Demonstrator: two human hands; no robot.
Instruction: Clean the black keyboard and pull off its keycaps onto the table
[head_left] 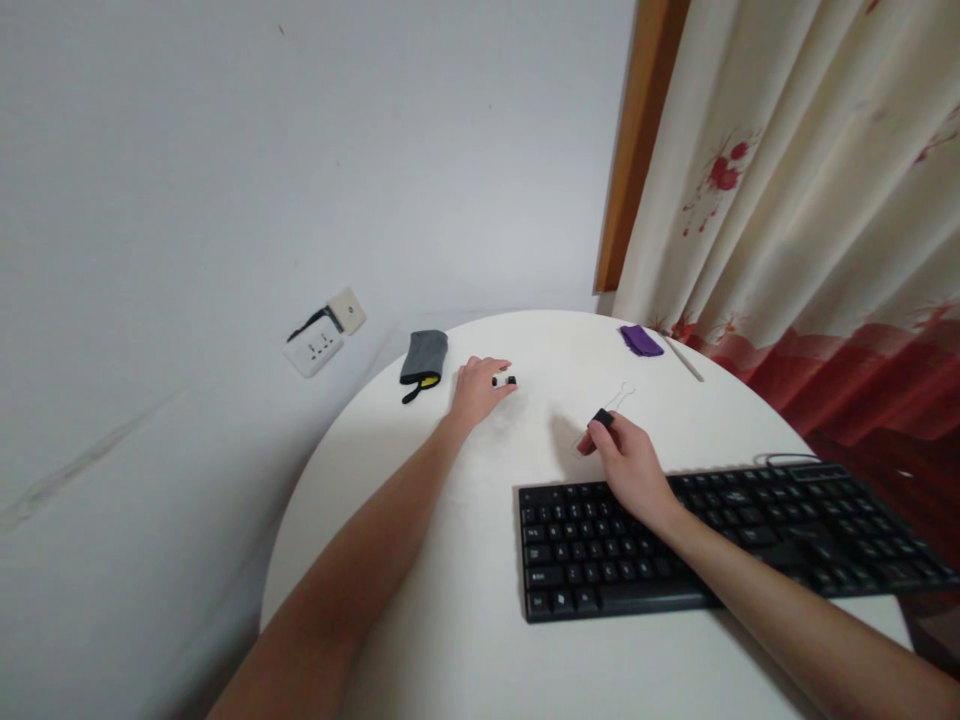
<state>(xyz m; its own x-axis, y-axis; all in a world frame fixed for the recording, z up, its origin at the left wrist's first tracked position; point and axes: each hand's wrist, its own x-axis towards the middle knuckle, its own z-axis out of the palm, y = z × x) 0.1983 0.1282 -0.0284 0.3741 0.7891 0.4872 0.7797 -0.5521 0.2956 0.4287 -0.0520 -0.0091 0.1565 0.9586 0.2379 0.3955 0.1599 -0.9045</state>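
Observation:
My left hand [480, 388] reaches over the round white table [420, 640], its thumb and index finger curved and apart. Between those fingertips sits a small piece [504, 381], dark at both ends and pale in the middle; it is too small to name, and any contact with the thumb is unclear. My right hand [626, 460] pinches a wire keycap puller [601, 419] by its black handle. Thin wire loops stick out from both ends of this tool. Under my right hand and forearm lies a black keyboard [585, 545], partly covered by them.
A grey pouch [425, 357] with a yellow inside lies at the table's back left. Back right are a folded purple cloth [641, 341] and a thin pale stick [684, 359]. A wall socket [315, 345] is at left, a patterned curtain [787, 200] at right.

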